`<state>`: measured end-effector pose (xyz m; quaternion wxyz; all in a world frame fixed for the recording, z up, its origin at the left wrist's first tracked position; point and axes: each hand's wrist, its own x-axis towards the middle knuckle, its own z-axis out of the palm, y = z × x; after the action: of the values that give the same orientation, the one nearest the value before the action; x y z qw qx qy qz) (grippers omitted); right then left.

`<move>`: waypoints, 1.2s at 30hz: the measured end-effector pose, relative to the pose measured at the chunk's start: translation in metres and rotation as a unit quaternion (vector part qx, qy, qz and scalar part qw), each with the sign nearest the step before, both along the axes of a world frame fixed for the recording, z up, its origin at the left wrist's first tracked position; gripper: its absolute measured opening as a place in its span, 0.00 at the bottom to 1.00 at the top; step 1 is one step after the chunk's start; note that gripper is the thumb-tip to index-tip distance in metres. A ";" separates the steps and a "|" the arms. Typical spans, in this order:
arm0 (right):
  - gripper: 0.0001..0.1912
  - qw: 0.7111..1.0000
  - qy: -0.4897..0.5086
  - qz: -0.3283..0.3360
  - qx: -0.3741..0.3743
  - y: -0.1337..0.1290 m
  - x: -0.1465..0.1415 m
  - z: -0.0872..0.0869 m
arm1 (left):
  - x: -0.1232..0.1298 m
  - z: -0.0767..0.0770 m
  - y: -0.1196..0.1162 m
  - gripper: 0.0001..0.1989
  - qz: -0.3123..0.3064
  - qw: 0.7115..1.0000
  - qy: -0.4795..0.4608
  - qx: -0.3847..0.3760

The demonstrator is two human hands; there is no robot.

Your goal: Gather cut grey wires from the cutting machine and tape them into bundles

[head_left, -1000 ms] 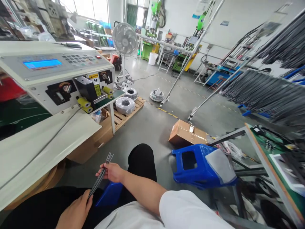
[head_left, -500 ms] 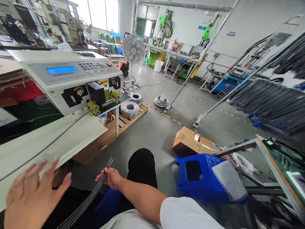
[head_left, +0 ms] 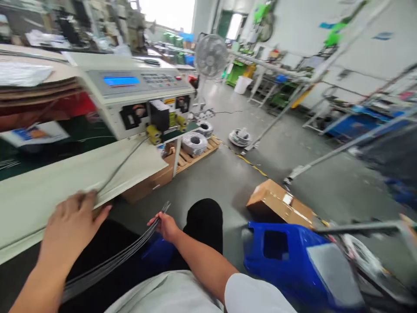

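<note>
My right hand [head_left: 167, 227] is closed around a bundle of thin grey cables [head_left: 143, 239], held above my lap. Their short ends stick up past the fingers, and the long ends trail down to the lower left. On the pale sloping tray [head_left: 140, 167], my left hand [head_left: 73, 217] lies over a single grey cable [head_left: 122, 164], fingers stretched out and thumb apart. That cable runs from the yellow rollers [head_left: 153, 134] of a wire-cutting machine [head_left: 130, 93] with a lit blue display. It passes under the fingertips and reappears at the tray's lower left.
A blue plastic stool [head_left: 293, 243] lies on its side at the right, with a cardboard box [head_left: 280, 202] behind it. Wire coils [head_left: 194, 144] rest on a wooden pallet [head_left: 208, 152] beyond the machine. A fan [head_left: 211, 56] stands farther back.
My left hand has come down from the air onto the cable on the tray. The view has swung left, so the machine appears farther right. My right hand still holds the cable bundle.
</note>
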<state>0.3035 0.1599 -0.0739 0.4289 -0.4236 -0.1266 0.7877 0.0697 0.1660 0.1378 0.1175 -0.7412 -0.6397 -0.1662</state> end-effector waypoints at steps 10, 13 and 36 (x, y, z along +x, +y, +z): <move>0.16 0.998 0.052 0.006 0.041 -0.005 -0.009 0.004 | -0.062 -0.012 -0.059 0.09 -0.034 0.990 0.045 0.126; 0.17 0.997 0.056 -0.006 0.053 -0.004 -0.009 0.003 | -0.064 -0.018 -0.089 0.13 -0.097 0.982 0.052 0.152; 0.10 0.996 0.087 -0.029 0.019 -0.010 -0.011 0.011 | -0.056 -0.099 -0.172 0.10 -0.027 0.993 0.098 -0.061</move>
<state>0.2930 0.1503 -0.0624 0.4693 -0.3485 -0.0910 0.8062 0.0137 -0.0065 0.0392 0.1298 -0.7764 -0.6141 -0.0566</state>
